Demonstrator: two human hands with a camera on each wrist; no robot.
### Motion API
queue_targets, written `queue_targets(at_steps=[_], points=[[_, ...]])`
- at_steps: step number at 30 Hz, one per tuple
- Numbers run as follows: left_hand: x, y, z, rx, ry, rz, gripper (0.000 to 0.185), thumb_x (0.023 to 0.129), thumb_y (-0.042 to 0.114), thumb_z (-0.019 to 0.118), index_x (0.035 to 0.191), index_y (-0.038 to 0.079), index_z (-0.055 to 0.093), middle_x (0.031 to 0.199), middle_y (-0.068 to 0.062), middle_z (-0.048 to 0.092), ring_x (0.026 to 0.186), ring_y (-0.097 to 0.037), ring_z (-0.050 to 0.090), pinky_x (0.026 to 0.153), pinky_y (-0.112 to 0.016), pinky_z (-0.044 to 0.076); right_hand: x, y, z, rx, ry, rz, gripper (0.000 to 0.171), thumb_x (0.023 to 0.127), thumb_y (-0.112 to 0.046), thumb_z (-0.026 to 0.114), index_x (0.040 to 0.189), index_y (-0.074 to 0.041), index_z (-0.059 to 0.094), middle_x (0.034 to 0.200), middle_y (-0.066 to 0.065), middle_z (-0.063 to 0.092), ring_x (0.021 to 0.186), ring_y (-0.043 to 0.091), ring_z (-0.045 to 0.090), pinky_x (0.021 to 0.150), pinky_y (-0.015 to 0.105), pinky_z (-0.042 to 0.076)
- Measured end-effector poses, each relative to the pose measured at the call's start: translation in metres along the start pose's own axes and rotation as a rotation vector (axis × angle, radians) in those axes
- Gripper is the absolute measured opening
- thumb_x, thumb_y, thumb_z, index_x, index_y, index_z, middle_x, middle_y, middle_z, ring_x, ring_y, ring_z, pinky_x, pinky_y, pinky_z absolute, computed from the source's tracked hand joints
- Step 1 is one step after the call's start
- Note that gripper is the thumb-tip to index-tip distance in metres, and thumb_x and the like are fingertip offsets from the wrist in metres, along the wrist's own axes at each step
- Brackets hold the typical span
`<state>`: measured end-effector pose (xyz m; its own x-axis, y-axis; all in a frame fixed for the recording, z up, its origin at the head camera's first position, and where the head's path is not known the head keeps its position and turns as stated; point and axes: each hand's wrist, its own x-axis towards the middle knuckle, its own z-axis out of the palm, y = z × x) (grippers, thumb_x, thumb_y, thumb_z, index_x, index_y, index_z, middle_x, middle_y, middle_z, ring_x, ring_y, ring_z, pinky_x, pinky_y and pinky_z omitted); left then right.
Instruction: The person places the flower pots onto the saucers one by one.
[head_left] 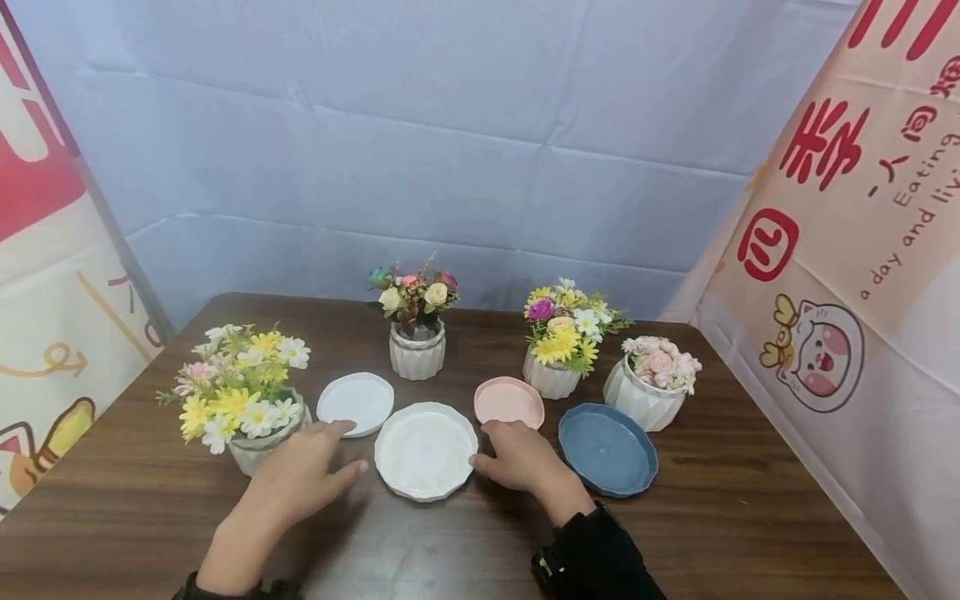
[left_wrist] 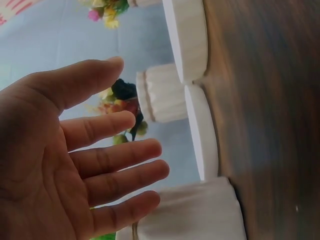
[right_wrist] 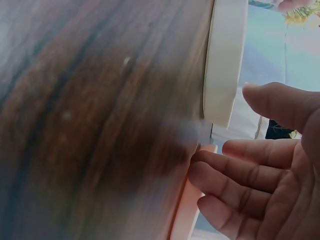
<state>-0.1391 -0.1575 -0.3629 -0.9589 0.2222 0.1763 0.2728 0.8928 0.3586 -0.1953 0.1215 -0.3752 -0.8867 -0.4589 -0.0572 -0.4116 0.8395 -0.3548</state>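
A large white saucer [head_left: 425,451] lies flat on the wooden table [head_left: 750,517] between both hands. The left hand [head_left: 300,475] hovers just left of its rim, fingers spread wide and holding nothing. The right hand [head_left: 517,457] rests at the saucer's right edge, fingers loose, between the pink saucer [head_left: 509,402] and the blue saucer [head_left: 607,448]. A smaller white saucer [head_left: 356,403] touches the large one's far-left edge. Bare table lies toward the near edge, flowerpots behind.
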Motion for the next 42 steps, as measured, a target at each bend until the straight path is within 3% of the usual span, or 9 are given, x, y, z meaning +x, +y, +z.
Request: queue_targets(at_steps=[11, 20, 32, 42], points=[[-0.013, -0.01, -0.008, -0.007, 0.037, -0.016, 0.051, 0.081, 0.03, 0.07, 0.121, 0.002, 0.057, 0.117, -0.019, 0.059, 0.108, -0.038, 0.054, 0.084, -0.054, 0.044, 0.006, -0.002, 0.0, 0.001, -0.03, 0.023, 0.043, 0.084, -0.03, 0.067, 0.113, 0.002, 0.061, 0.096, 0.008, 0.064, 0.083, 0.02, 0.057, 0.073, 0.039, 0.048], [-0.026, -0.02, -0.012, -0.022, 0.076, -0.028, 0.044, 0.08, 0.03, 0.072, 0.115, 0.006, 0.061, 0.097, -0.012, 0.067, 0.087, -0.032, 0.064, 0.072, -0.051, 0.049, 0.007, -0.004, -0.003, 0.032, -0.055, 0.029, 0.047, 0.086, -0.029, 0.066, 0.119, 0.003, 0.058, 0.11, 0.011, 0.063, 0.098, 0.025, 0.057, 0.083, 0.042, 0.047], [-0.038, -0.036, -0.016, -0.084, 0.118, -0.026, 0.047, 0.081, 0.034, 0.071, 0.116, 0.004, 0.063, 0.11, -0.016, 0.063, 0.097, -0.035, 0.061, 0.078, -0.053, 0.047, 0.009, -0.006, -0.004, 0.025, -0.041, 0.005, 0.044, 0.085, -0.027, 0.066, 0.118, 0.003, 0.059, 0.107, 0.012, 0.064, 0.096, 0.026, 0.058, 0.083, 0.042, 0.047], [-0.048, -0.052, -0.018, -0.064, 0.151, -0.093, 0.034, 0.08, 0.034, 0.072, 0.103, 0.01, 0.067, 0.091, -0.005, 0.067, 0.082, -0.027, 0.064, 0.069, -0.049, 0.049, 0.011, -0.005, -0.005, 0.028, -0.038, 0.012, 0.046, 0.086, -0.029, 0.066, 0.12, 0.001, 0.058, 0.109, 0.011, 0.064, 0.096, 0.025, 0.058, 0.083, 0.042, 0.047]])
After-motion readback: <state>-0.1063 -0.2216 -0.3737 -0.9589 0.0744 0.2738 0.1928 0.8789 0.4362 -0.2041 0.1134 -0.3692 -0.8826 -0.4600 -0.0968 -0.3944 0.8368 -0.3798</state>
